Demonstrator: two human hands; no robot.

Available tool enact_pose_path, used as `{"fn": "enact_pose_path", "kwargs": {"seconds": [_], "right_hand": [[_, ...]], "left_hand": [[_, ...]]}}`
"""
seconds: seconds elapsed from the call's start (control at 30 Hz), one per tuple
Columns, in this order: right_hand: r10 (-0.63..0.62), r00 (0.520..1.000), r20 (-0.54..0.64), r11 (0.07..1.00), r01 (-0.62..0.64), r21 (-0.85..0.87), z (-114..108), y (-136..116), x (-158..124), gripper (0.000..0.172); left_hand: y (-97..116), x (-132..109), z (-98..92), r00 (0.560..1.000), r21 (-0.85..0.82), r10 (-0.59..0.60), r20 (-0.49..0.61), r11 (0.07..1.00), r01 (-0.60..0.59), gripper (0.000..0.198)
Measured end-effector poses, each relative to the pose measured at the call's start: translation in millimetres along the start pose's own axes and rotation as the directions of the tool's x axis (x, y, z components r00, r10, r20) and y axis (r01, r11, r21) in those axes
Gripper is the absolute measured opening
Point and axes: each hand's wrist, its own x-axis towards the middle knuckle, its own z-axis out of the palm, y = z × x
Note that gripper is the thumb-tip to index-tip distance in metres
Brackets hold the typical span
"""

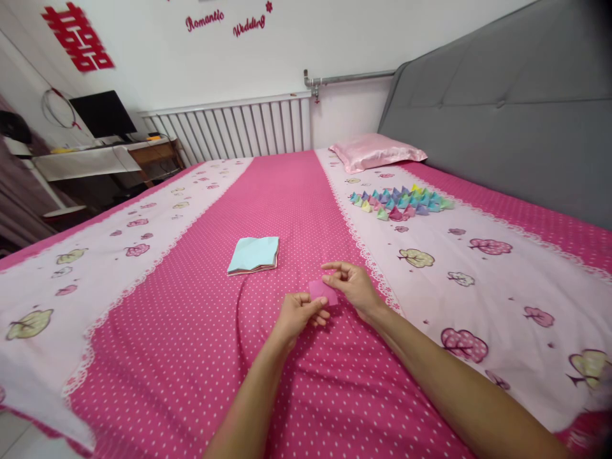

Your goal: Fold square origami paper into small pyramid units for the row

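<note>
A small pink piece of paper, squarish in outline, is held up just above the dotted pink bedspread. My left hand pinches its lower left side between thumb and fingers. At its upper right, my right hand grips the edge with the thumb and a finger. Whether the paper is folded in layers I cannot tell. Ahead and to the left lies a stack of square paper sheets, light blue on top, apart from both hands.
Several small folded paper pieces in many colours stand grouped on the bed, ahead to the right. A pink pillow rests near the grey headboard. Beyond the bed are a radiator and a desk with a monitor.
</note>
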Motion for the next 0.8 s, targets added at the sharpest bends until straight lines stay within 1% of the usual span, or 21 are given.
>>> {"fn": "enact_pose_path", "kwargs": {"seconds": [0.23, 0.43, 0.57, 0.67, 0.8], "right_hand": [[0.021, 0.999, -0.033, 1.0, -0.021, 0.003, -1.3, 1.0, 2.0, 0.037], [0.033, 0.999, -0.035, 0.999, -0.033, 0.007, -1.5, -0.2, 1.5, 0.039], [0.056, 0.998, -0.011, 0.997, -0.055, 0.051, -1.4, -3.2, 1.1, 0.04], [0.075, 0.997, -0.008, 0.994, -0.074, 0.08, -1.3, -5.3, 1.5, 0.038], [0.084, 0.996, -0.011, 0.995, -0.083, 0.063, -1.0, -8.6, 1.1, 0.035]], "left_hand": [[-1.2, 0.4, -0.9, 0.996, -0.029, 0.0, 0.084, 1.0, 0.003, 0.027], [-3.3, 0.8, -2.3, 0.997, -0.029, 0.003, 0.083, 1.0, -0.001, 0.026], [-3.7, 1.0, -2.0, 0.998, -0.054, 0.021, 0.064, 0.998, -0.017, 0.025], [-4.1, 2.1, -1.9, 0.999, -0.088, 0.045, 0.019, 0.995, -0.044, 0.025], [-5.1, 4.8, -3.0, 0.997, -0.099, 0.07, -0.036, 0.992, -0.074, 0.025]]}}
